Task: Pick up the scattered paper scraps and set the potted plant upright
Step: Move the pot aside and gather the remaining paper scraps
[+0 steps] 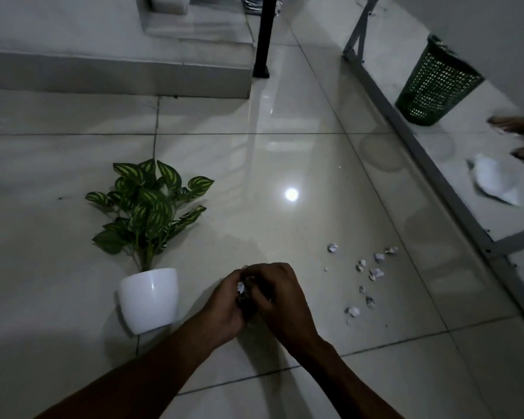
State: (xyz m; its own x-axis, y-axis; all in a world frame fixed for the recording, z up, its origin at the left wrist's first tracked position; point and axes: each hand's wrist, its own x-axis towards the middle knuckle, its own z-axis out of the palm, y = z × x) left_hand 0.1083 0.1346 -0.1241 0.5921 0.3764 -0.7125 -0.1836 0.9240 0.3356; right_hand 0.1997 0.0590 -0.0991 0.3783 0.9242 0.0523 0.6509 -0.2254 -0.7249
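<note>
A potted plant (148,297), with a white round pot and striped green leaves, seems to lie on its side on the tiled floor, leaves pointing away from me. To its right, my left hand (224,306) and my right hand (282,294) are pressed together low over the floor. Both are closed around a bunch of crumpled paper scraps (241,287), and only a bit of white shows between the fingers. Several small scraps (375,272) lie scattered on the tiles to the right of my hands.
A green mesh waste basket (436,83) stands at the far right under a grey metal frame (430,164). Another person's hand (518,128) reaches in at the right edge above a larger white paper (493,182). A black post (265,34) and a raised step (118,74) lie ahead.
</note>
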